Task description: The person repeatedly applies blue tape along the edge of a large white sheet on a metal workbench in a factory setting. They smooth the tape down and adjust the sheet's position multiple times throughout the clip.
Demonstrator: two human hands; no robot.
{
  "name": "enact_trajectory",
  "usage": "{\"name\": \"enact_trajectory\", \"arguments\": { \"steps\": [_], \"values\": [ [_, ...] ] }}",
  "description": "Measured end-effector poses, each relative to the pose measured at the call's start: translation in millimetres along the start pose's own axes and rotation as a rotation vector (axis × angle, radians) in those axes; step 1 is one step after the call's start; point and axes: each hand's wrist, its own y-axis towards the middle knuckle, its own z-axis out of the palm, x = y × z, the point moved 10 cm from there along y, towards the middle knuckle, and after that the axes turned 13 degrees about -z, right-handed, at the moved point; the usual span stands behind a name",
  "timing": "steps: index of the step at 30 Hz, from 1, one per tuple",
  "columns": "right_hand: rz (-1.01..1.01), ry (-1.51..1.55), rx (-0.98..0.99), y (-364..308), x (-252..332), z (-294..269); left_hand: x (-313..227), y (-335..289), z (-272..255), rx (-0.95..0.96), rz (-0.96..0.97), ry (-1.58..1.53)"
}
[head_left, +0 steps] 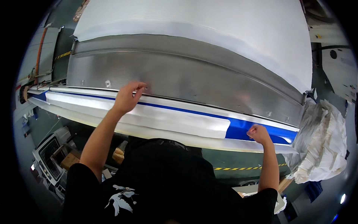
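My left hand point(128, 99) is closed in a pinch over the lower edge of a grey metal panel point(167, 71), beside a small hole. Anything between its fingertips is too small to make out. My right hand point(258, 133) is also closed, thumb against curled fingers, over a glossy blue strip point(238, 128) on the long ledge in front of me. What it may hold is hidden. A white sheet point(179, 121) covers the blue surface between the two hands, its right end stopping left of my right hand. Several small holes or marks run along the metal panel.
A large white sheet point(201, 22) covers the panel's far part. Crumpled white wrapping point(317, 142) bulges at the ledge's right end. Below on the left are a dark-fronted machine point(48, 153) and a cardboard box point(70, 161). Yellow-black tape point(250, 168) marks the green floor.
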Motion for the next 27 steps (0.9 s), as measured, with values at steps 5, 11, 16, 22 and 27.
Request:
{"name": "enact_trajectory", "arguments": {
  "steps": [5,11,16,22,27],
  "values": [
    [-0.136,-0.006,-0.05,2,71,28,-16,-37,15,-0.109,0.097,-0.022],
    [-0.346,0.552,-0.185,13,171,64,-45,-81,56,0.015,0.217,0.035],
    [-0.478,0.545,-0.14,11,233,85,-55,-108,69,0.072,0.302,0.038],
    [-0.631,0.743,-0.065,12,312,92,-58,-124,64,0.038,0.275,-0.038],
    [-0.778,0.936,0.05,2,360,85,-65,-134,48,-0.004,0.276,-0.082]
  ]
}}
